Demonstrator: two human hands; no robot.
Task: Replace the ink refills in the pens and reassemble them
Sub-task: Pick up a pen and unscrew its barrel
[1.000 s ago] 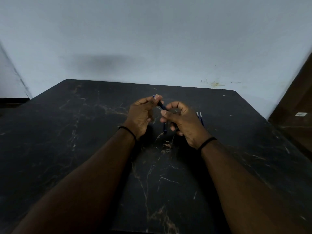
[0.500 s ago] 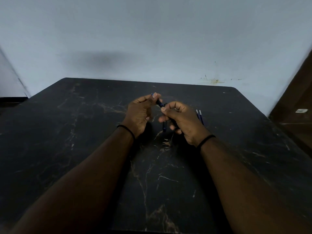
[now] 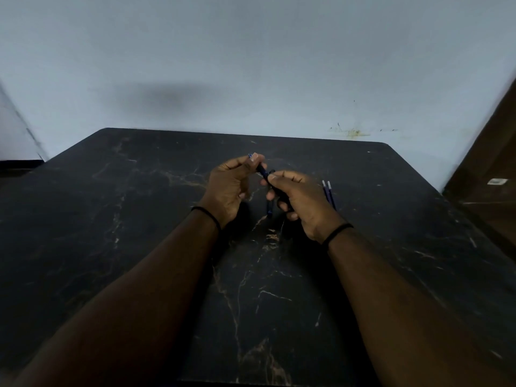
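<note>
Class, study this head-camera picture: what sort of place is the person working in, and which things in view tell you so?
Probably a plain indoor room with an improvised work desk, not a workshop. A dark marble-patterned table stands against a bare, stained pale wall. It holds only two spare refills, while both hands grip a blue pen.

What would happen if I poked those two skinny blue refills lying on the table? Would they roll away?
Probably yes. The two ink refills look like thin round tubes lying flat on the smooth marble-patterned table, so a sideways poke would likely roll them. They seem very light for their length, so even a small push should move them. Being so slender, they might bend slightly if pressed.
</note>
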